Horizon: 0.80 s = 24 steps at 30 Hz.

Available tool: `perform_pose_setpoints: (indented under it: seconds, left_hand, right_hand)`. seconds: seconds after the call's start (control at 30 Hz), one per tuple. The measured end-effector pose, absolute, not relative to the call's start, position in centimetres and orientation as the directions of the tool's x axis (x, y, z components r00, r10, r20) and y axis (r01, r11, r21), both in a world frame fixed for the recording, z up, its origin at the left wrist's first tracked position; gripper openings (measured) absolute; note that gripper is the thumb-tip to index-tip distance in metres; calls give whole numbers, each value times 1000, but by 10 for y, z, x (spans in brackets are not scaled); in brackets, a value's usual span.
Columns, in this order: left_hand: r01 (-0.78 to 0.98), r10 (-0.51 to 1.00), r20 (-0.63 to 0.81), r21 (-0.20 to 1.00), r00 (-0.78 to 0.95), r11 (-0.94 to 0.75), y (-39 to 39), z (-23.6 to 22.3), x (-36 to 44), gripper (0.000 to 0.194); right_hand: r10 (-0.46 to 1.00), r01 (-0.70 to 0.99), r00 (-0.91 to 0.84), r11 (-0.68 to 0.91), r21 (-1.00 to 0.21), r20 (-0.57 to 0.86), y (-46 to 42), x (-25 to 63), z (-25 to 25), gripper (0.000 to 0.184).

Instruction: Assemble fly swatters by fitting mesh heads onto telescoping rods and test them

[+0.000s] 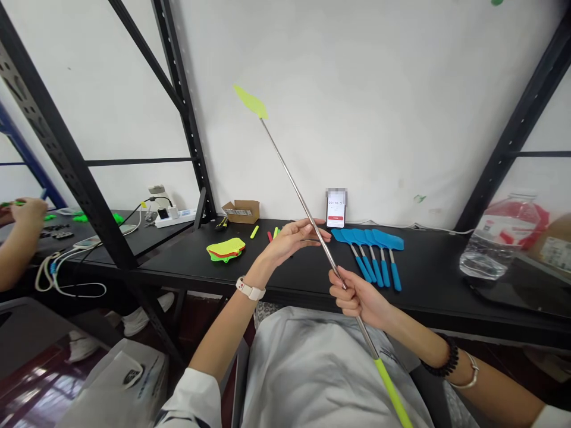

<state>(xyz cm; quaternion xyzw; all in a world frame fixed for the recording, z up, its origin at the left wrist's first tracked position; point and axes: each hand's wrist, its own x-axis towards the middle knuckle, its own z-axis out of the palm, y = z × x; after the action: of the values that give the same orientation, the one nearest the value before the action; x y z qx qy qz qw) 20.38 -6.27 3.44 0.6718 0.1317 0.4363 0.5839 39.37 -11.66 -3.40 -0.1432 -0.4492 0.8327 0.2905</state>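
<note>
A telescopic fly swatter (292, 178) with a yellow-green head and handle slants across the view, its metal rod pulled out long. My right hand (361, 297) is closed around the lower rod, above the handle. My left hand (292, 242) is beside the middle of the rod with fingers stretched and apart; whether they touch it I cannot tell. Behind my right hand, several blue fly swatters (370, 241) with short rods lie in a row. Left of my hands sits a stack of swatter heads (226, 248) in yellow, red and green. Small coloured handles (254, 232) lie near it.
A phone (335, 213) stands against the wall. At the back are a cardboard box (241, 211) and a power strip (176, 218). A large plastic bottle (495, 238) stands right on the black table (294, 282). Another person's hand (31, 211) shows far left, beyond a black metal post (84, 160).
</note>
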Motion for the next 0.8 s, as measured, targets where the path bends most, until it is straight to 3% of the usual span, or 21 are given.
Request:
perform_pose_setpoints:
  seconds: [0.13, 0.23, 0.33, 0.5, 0.8]
  left_hand:
    - [-401, 715, 480, 867, 509, -297, -60, 31, 208, 27]
    - [-409, 742, 497, 853, 450, -323, -58, 32, 205, 25]
    - [-418, 760, 520, 835, 389, -357, -56, 34, 201, 24]
    - [-426, 780, 542, 814, 312, -395, -53, 34, 199, 21]
    - [-423, 808, 553, 794, 204, -437, -48, 32, 196, 22]
  right_hand:
    - [617, -398, -783, -403, -824, 77, -113, 378, -37, 30]
    - [644, -376, -756, -283, -882, 115, -113, 372, -39, 32]
    - [655, -312, -741, -135, -941, 152, -116, 375, -38, 38]
    - [567, -152, -816, -19, -988, 115, -125, 381, -41, 37]
    - [540, 26, -838, 177, -984, 75, -139, 373, -51, 40]
